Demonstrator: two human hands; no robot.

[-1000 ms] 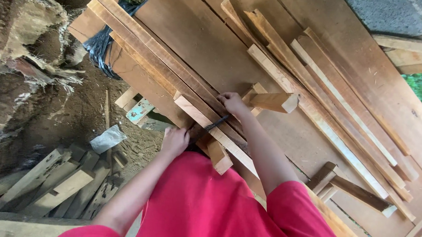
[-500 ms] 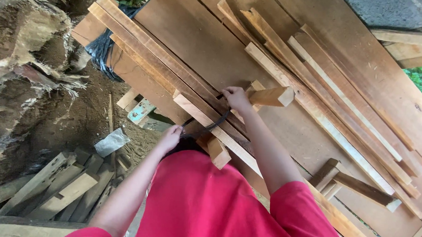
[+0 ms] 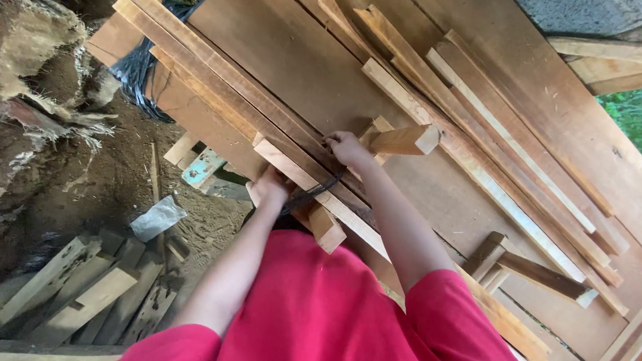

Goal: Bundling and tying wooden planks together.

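On rough plank stack (image 3: 268, 63): left hand (image 3: 270, 187) grip clasps plank end (image 3: 279, 157); right hand (image 3: 348, 147) grip unclear, beside pale block (image 3: 406, 139).

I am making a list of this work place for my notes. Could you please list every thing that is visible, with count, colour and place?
long wooden slats: many, light brown, lying across the boards
wide flat wooden boards: several, brown, under the slats
short wooden block: one, pale, beside the right hand
dark cord: one, black, between the hands
black plastic sheet: one, upper left
crumpled grey wrapper: one, on the soil
weathered wood offcuts: several, grey, lower left
red shirt: one, bottom
left hand: on a slat end
right hand: on the slats
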